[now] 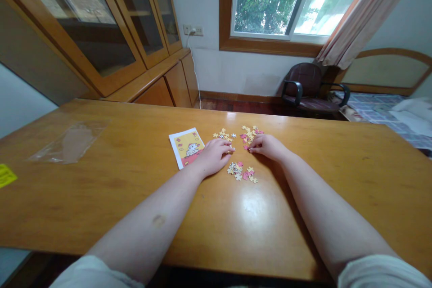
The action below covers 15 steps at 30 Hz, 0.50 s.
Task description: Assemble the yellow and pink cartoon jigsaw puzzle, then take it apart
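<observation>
Jigsaw puzzle pieces in yellow, pink and white lie in small loose groups on the wooden table. My left hand rests beside the picture sheet, covering its right edge. Its fingers are loosely bent and apart from the thumb, with the fingertips at a few pale pieces. My right hand pinches a pink puzzle piece at the near side of the back right group. Another group lies beyond my left fingers. Closer to me is the front group of white, pink and yellow pieces.
A clear plastic bag lies flat on the table to the left, with a yellow label at the edge. Beyond the table stand a glass-door cabinet, an office chair and a bed.
</observation>
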Available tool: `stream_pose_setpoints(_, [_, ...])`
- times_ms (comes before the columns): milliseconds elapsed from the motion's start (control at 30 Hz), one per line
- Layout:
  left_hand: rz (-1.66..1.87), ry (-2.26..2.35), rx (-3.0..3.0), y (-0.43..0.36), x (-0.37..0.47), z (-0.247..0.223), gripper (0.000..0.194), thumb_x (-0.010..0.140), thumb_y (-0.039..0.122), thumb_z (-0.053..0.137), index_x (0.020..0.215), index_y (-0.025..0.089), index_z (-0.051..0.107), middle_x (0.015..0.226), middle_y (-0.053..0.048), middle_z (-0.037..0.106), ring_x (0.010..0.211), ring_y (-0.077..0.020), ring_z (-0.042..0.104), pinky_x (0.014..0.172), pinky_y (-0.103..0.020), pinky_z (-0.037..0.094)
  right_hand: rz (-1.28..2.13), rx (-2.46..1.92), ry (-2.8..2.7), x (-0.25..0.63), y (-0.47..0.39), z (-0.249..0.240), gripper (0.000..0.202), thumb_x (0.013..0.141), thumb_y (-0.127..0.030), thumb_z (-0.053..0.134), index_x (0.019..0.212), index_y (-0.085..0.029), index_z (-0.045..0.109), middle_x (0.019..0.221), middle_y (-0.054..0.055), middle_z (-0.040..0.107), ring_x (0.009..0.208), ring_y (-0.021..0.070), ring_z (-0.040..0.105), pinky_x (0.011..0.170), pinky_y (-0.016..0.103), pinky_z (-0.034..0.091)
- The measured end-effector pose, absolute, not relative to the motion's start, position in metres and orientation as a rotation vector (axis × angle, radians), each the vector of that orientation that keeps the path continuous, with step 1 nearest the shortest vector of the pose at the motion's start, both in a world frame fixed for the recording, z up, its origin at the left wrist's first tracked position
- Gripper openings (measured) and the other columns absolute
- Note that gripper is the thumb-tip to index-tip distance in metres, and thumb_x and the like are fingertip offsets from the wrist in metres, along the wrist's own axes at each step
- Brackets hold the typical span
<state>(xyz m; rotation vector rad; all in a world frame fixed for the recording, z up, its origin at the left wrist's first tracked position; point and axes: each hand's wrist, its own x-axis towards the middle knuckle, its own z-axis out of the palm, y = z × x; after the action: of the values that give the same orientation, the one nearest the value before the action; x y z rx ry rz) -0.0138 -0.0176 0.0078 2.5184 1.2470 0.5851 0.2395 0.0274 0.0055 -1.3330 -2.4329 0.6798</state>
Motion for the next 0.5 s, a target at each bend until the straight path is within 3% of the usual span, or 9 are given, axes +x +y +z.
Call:
stream_pose_setpoints(300, [0.583, 1.222, 2.527, -0.0186, -0.0137, 0.0092, 0.025, 0.087, 0.023, 0.050, 0.102, 0.024, 0.071, 0.118, -0.006, 0.062, 0.115, -0.0236, 0.051, 0.102, -0.043, 0.040, 0.300, -1.377, -2.471, 0.2381, 0.0214, 0.0058, 0.029, 0.091, -0.030, 0.049, 0.106, -0.024, 0.073, 0.095, 0.008, 0.065, 0.080, 0.0161, 0.057, 0.076, 0.026, 0.042])
stream_pose_setpoints(500, [0.444, 0.983, 2.571, -0.0261, -0.0129, 0.0142, 0.025, 0.087, 0.028, 0.054, 0.105, 0.032, 0.071, 0.128, -0.003, 0.057, 0.126, -0.0249, 0.041, 0.108, -0.046, 0.032, 0.190, -1.529, -2.439, 0.2369, 0.0222, 0.0051, 0.026, 0.088, -0.028, 0.053, 0.098, -0.023, 0.076, 0.093, 0.009, 0.065, 0.079, 0.0176, 0.058, 0.073, 0.027, 0.041])
